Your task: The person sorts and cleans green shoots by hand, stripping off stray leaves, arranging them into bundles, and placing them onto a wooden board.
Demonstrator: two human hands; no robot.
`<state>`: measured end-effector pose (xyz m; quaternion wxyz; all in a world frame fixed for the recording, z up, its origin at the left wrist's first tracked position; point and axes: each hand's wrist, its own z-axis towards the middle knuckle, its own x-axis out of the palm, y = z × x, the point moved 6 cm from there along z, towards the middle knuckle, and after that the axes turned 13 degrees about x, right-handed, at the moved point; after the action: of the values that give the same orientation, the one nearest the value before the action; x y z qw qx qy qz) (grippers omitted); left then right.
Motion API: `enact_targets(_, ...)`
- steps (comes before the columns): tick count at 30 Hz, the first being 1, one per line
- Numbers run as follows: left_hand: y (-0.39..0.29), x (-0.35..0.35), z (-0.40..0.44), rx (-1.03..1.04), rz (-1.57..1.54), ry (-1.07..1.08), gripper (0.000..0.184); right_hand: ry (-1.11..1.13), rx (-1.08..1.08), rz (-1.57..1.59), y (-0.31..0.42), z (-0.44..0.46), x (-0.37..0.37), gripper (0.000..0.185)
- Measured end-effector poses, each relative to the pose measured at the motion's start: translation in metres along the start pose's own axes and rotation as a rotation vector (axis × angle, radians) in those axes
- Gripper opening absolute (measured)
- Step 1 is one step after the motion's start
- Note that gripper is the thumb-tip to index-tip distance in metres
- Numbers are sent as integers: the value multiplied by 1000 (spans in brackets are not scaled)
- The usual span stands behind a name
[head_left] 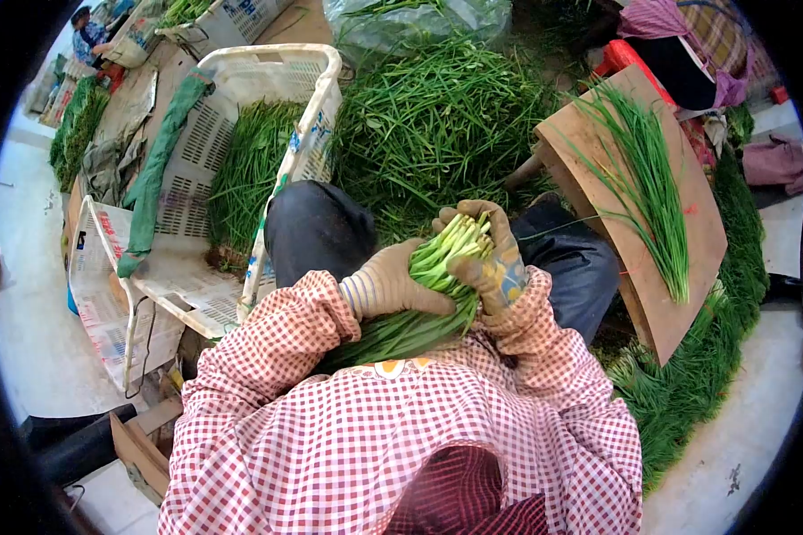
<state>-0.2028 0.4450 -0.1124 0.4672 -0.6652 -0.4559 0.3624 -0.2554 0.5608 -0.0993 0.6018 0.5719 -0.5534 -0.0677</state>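
Both my hands wear tan work gloves. My left hand (391,283) is wrapped round a bunch of chives (441,260), its thumb lying across the stalks. The pale stem ends point up and away from me, while the green leaves trail down against my checked shirt. My right hand (493,260), in a glove with a blue and yellow patch, curls round the other side of the stem ends, fingers and thumb on them. To the right, a smaller bundle of chives (656,201) lies on a tilted brown board (687,294).
A big heap of loose chives (437,125) lies ahead of my knees. At left stands a white plastic crate (272,55) with chives inside and green cloth on its side. More chives (687,410) line the floor at right. Another person (87,37) sits far left.
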Motion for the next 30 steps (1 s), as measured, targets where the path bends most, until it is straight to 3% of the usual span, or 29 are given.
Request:
enact_targets(5, -5, 3, 0, 40, -85, 24, 70, 23, -15, -125, 9, 11, 6, 57)
enact_targets(7, -8, 0, 3, 33, 59, -2, 71, -32, 87, -12, 11, 16, 8, 46)
enact_targets(9, -39, -13, 7, -53, 245, 6, 73, -54, 34, 13, 22, 23, 9, 40)
enact_targets(11, -63, -24, 17, 108, 248, 3, 82, -16, -84, -12, 58, 26, 20, 38)
enact_targets(13, -130, -45, 8, 530, 56, 7, 89, -43, -181, -71, 113, 18, 43, 38)
enact_targets(15, -163, -82, -20, 782, -200, -156, 86, -14, -305, 7, 155, 15, 49, 38)
enact_targets(17, -166, -136, -63, 963, -234, -537, 59, -48, -478, 22, 180, 32, 9, 37)
enact_targets(18, -150, -162, -83, 950, -111, -746, 52, -109, -527, -58, 184, 50, -28, 35)
enact_targets(19, -132, -179, -98, 918, 6, -959, 46, -279, -556, -390, 176, 84, -77, 29)
enact_targets(20, -123, -175, -101, 905, -13, -969, 46, -421, -382, -511, 154, 110, -99, 28)
enact_targets(21, -114, -173, -107, 884, 19, -1039, 41, -500, -356, -1113, 146, 129, -99, 32)
enact_targets(22, -108, -172, -111, 880, 57, -1121, 37, -154, -527, -858, 133, 159, -100, 37)
enact_targets(23, -102, -160, -109, 867, -95, -1095, 34, -139, -511, -871, 140, 169, -80, 37)
enact_targets(25, -97, -144, -111, 890, -26, -1017, 30, -297, -589, -1069, 177, 160, -17, 39)
enact_targets(27, -85, -126, -114, 766, -22, -967, 25, -378, -617, -792, 226, 147, 0, 39)
enact_targets(28, -77, -118, -111, 754, -16, -935, 23, -357, -636, -472, 242, 131, 9, 37)
enact_targets(30, -66, -98, -102, 720, 75, -838, 20, -353, -743, -397, 263, 112, 1, 36)
